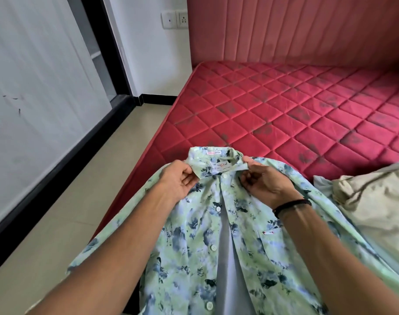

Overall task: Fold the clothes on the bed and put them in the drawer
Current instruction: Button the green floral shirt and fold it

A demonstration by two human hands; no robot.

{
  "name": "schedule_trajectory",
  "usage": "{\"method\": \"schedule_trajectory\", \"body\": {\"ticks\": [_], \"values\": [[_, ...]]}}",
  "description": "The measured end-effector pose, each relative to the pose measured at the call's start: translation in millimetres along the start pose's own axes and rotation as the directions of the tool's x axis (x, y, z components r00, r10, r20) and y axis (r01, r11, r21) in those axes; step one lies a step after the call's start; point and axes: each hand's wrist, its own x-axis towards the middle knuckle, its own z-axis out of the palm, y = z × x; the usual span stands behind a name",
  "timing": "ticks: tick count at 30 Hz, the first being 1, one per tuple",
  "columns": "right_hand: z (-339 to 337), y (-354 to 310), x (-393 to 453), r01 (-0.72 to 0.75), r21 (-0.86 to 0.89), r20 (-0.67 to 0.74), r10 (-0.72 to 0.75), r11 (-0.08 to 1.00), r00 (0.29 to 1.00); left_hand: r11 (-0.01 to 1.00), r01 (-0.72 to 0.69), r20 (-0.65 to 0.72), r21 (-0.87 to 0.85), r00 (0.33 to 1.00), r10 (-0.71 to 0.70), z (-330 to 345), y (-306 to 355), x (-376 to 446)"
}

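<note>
I am looking at the shirt point(228, 242) first: pale green with dark blue blotches, buttoned part of the way, front side up, white buttons point(213, 247) running down the placket. It is lying over the near corner of the bed point(285, 114), collar pointing toward the headboard point(296, 30), its lower part running out of the bottom of the view. A white label with red markings is showing inside the collar point(213, 159).

The left hand point(179, 181) is pinching the left collar tip between thumb and curled fingers. The right hand point(265, 181) is doing the same on the other side — thumb on top of the collar edge, fingers curled beneath it. Both are gripping cloth, neither is spread. A dark band point(291, 204) is sitting on the right wrist.

Just right of the shirt, a beige garment point(371, 201) is lying crumpled on the bed, its edge touching or overlapping the shirt's sleeve — I cannot tell which.

The mattress is bare, red and quilted in diamonds, with grey smudges at many of the seams. The padded headboard behind it is a duller red.

Left of the bed, a tiled floor point(64, 212), and beyond it a white wardrobe door point(34, 87) with a black base. On the far wall, a switch plate point(174, 19).
</note>
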Motion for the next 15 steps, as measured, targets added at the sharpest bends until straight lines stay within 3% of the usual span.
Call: {"method": "schedule_trajectory", "body": {"ticks": [2, 4, 5, 6, 7, 8, 9, 10, 11, 13, 15], "values": [[2, 6, -4, -0.011, 0.128, 0.041, 0.006, 0.992, 0.999, 0.996, 0.052, -0.002, -0.069, 0.999, -0.052, 2, -3, -4], [-4, 17, -7, -0.010, 0.178, 0.071, -0.002, 0.984, 0.997, 1.000, 0.002, -0.071, 0.010, 0.997, -0.001, 5, -8, -8], [-7, 21, -8, -0.005, 0.155, 0.077, -0.007, 0.988, 0.997, 0.987, -0.107, -0.147, 0.123, 0.981, 0.125, 6, -12, -6], [-10, 23, -5, -0.004, 0.098, 0.066, -0.003, 0.995, 0.998, 0.918, -0.273, -0.242, 0.286, 0.907, 0.345, 6, -15, -4], [-9, 23, -3, -0.003, 0.021, 0.036, 0.003, 1.000, 0.999, 0.746, -0.452, -0.279, 0.489, 0.729, 0.624, 5, -16, 1], [-8, 20, 2, -0.001, -0.069, -0.018, 0.000, 0.998, 1.000, 0.473, -0.588, -0.168, 0.656, 0.497, 0.851, 5, -14, 5], [-4, 16, 5, 0.017, -0.185, -0.094, -0.035, 0.983, 0.995, 0.174, -0.656, 0.034, 0.734, 0.292, 0.956, 7, -8, 10], [-2, 11, 12, 0.061, -0.332, -0.172, -0.124, 0.941, 0.977, -0.063, -0.688, 0.255, 0.723, 0.180, 0.950, 14, -1, 18], [3, 4, 18, 0.121, -0.486, -0.217, -0.254, 0.865, 0.942, -0.226, -0.711, 0.451, 0.665, 0.141, 0.882, 22, 8, 26], [13, -10, 31, 0.220, -0.720, -0.166, -0.470, 0.658, 0.867, -0.404, -0.711, 0.713, 0.576, 0.196, 0.673, 45, 23, 38], [24, -24, 39, 0.148, -0.818, -0.137, -0.438, 0.556, 0.888, -0.552, -0.655, 0.846, 0.517, 0.292, 0.446, 68, 28, 44]]}}
